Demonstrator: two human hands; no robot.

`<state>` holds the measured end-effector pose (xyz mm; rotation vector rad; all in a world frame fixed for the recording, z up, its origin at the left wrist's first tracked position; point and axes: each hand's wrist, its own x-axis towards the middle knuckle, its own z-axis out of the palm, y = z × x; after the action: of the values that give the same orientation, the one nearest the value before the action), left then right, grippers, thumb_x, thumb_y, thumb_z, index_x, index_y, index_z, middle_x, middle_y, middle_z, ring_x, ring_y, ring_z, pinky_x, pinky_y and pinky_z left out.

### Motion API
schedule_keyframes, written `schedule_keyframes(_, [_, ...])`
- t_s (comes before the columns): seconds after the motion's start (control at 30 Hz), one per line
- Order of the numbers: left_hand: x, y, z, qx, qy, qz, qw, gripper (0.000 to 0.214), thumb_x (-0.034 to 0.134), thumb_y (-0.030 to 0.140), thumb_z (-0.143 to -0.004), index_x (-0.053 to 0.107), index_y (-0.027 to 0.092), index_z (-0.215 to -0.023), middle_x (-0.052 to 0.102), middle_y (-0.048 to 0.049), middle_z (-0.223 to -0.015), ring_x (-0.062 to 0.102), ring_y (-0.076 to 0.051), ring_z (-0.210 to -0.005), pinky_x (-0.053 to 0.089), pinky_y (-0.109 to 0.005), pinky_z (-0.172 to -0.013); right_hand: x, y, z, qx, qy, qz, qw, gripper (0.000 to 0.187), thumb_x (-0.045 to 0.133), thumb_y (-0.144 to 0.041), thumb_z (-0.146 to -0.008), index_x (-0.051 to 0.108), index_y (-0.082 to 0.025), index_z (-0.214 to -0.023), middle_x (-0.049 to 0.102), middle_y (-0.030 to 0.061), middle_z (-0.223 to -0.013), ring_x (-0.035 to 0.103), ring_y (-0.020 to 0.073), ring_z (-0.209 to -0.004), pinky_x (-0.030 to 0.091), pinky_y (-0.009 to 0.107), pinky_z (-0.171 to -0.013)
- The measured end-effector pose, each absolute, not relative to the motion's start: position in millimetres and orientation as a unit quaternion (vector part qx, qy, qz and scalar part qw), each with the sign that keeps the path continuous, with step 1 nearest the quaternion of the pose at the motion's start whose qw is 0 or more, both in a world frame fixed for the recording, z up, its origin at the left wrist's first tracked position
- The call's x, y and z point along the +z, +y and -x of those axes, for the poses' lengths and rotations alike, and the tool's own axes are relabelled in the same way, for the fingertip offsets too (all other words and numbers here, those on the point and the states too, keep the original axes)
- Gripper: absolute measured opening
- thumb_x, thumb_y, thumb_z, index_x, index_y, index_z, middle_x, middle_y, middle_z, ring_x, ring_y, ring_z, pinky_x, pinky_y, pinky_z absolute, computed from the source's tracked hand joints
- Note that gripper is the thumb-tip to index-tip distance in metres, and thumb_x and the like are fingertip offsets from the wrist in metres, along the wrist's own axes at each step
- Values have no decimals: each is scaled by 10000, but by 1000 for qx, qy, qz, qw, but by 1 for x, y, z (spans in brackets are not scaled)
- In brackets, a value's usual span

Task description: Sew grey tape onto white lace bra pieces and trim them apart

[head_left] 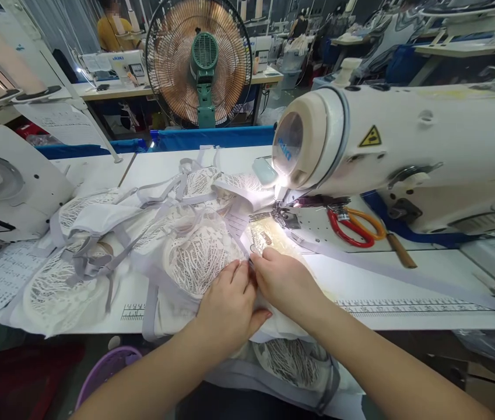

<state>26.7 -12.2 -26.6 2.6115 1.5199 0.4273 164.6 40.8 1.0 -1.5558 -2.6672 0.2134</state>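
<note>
A white lace bra (203, 254) with pale lilac edging lies in front of the sewing machine (404, 134). My left hand (230, 300) is closed on its edge beside the lace cup, fingertips pressed together on the cloth. Just to the right, my right hand (284, 286) pinches the same edge, thumb and forefinger close to my left fingertips. Both hands are a little short of the lit needle area and presser foot (286, 217). A lilac elastic band (387, 271) runs from near the foot toward the right edge. What lies under my fingers is hidden.
More lace bras (70, 286) are heaped to the left. Red-handled scissors (350, 230), an orange-handled pair (372, 224) and a wooden-handled tool (400, 251) lie under the machine arm. A fan (203, 58) stands behind; a purple bin (102, 373) is below the table.
</note>
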Motion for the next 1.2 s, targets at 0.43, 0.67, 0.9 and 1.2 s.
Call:
schedule_keyframes(0.43, [-22, -11, -27, 119, 498, -858, 43, 593, 543, 456, -807, 476, 71, -1253, 486, -190, -1285, 420, -347, -1194, 414, -474, -948, 0, 44, -162, 72, -844, 528, 59, 250, 381, -193, -849, 629, -163, -838, 482, 34, -678, 377, 132, -542, 188, 255, -486])
schedule_keyframes(0.67, [-21, -11, -27, 128, 496, -857, 46, 536, 535, 446, -816, 510, 78, -1206, 503, -194, -1262, 429, -334, -1189, 414, -480, -951, -4, 46, -157, 65, -847, 523, 60, 222, 392, -157, -835, 612, -157, -805, 473, 24, -676, 358, 120, -528, 176, 258, -483])
schedule_keyframes(0.9, [-19, -12, -27, 101, 508, -854, 43, 562, 536, 446, -814, 511, 68, -1228, 495, -186, -1289, 436, -341, -1186, 413, -461, -957, 3, 33, -172, 74, -853, 515, 34, 201, 420, -137, -831, 608, -159, -767, 451, 10, -654, 320, 112, -502, 170, 253, -479])
schedule_keyframes(1.2, [-17, -11, -26, 100, 504, -856, 58, 555, 541, 446, -808, 530, 71, -1217, 474, -183, -1313, 411, -343, -1211, 378, -464, -998, 1, 36, -170, 70, -850, 520, 49, 216, 405, -149, -844, 611, -163, -781, 443, 9, -659, 336, 116, -522, 175, 248, -485])
